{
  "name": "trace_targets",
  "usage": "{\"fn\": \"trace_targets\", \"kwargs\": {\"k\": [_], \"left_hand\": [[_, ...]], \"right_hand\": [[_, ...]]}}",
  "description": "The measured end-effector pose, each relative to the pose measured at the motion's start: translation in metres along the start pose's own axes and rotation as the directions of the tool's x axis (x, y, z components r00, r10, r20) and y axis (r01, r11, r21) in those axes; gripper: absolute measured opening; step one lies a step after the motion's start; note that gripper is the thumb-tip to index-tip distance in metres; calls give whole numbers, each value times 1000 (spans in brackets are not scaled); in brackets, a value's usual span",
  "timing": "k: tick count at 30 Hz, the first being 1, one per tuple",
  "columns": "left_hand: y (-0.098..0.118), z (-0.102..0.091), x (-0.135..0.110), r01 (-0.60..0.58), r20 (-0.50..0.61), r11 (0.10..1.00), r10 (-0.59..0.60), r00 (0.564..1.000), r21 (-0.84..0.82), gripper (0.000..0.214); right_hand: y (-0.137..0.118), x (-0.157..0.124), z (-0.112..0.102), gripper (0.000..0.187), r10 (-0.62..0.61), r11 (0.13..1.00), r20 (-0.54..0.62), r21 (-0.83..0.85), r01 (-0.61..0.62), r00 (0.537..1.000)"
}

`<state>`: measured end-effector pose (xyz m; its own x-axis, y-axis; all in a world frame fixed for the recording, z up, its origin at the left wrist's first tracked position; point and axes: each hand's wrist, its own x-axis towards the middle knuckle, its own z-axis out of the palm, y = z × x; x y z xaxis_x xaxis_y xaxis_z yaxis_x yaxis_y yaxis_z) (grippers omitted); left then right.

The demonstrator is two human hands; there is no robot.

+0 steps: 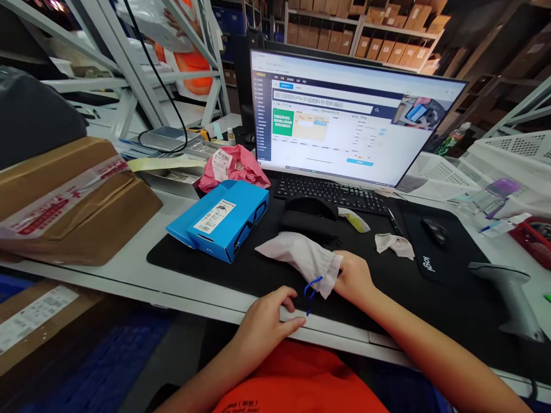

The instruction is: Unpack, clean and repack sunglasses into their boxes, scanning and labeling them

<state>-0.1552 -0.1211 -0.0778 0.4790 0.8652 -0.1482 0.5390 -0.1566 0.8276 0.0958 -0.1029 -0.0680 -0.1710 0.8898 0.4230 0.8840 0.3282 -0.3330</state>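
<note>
A pale drawstring pouch (297, 252) with a blue cord (310, 288) lies over the black desk mat, its mouth toward me. My right hand (355, 276) is closed at the mouth of the pouch. Its fingertips are hidden by the cloth, and a bit of something dark shows beside them. Just left of the cord, my left hand (275, 315) is empty, thumb and fingers apart. Behind the pouch sits an open black glasses case (307, 221). To its left is a blue box (219, 221) with a white label and a picture of glasses.
A monitor (344, 120) and keyboard (331, 192) stand at the back. Pink plastic packaging (235, 166) and a large carton (73, 201) are on the left. To the right lie a crumpled cloth (395, 245), a mouse (434, 232), a barcode scanner (512, 298) and a white basket (443, 175).
</note>
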Motion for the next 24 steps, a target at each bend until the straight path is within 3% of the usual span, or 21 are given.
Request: {"fn": "trace_targets", "kwargs": {"k": [2, 3, 7, 11, 15, 17, 20, 22, 24], "left_hand": [[4, 1, 4, 14, -38, 1000, -15, 999, -6, 53], [7, 3, 6, 8, -42, 1000, -8, 999, -1, 51], [15, 13, 17, -72, 45, 995, 75, 996, -63, 22], [11, 15, 21, -181, 16, 951, 191, 982, -249, 46], [-1, -2, 18, -207, 128, 968, 225, 966, -139, 50], [-5, -13, 14, -199, 193, 977, 210, 958, -74, 48], [-6, -25, 7, -187, 248, 982, 184, 951, -12, 45], [-4, -28, 4, -180, 282, 984, 171, 944, 4, 45], [-3, -27, 4, -175, 307, 985, 163, 938, 12, 46]], "right_hand": [[-1, 0, 1, 15, 26, 997, -8, 73, -25, 1000], [-1, 0, 2, 11, 40, 989, -3, 141, -39, 999], [-5, 2, 8, 7, 61, 931, 42, 359, -72, 997], [-7, 3, 5, 8, 74, 943, 50, 321, -86, 996], [4, 6, -13, 18, 136, 946, 107, 280, -162, 985], [16, 7, -23, 24, 153, 876, 200, 426, -226, 968], [38, 6, -32, 38, 270, 629, 267, 679, -380, 925], [49, 4, -35, 47, 378, 499, 269, 746, -440, 886], [55, -2, -36, 48, 411, 503, 293, 716, -483, 863]]}}
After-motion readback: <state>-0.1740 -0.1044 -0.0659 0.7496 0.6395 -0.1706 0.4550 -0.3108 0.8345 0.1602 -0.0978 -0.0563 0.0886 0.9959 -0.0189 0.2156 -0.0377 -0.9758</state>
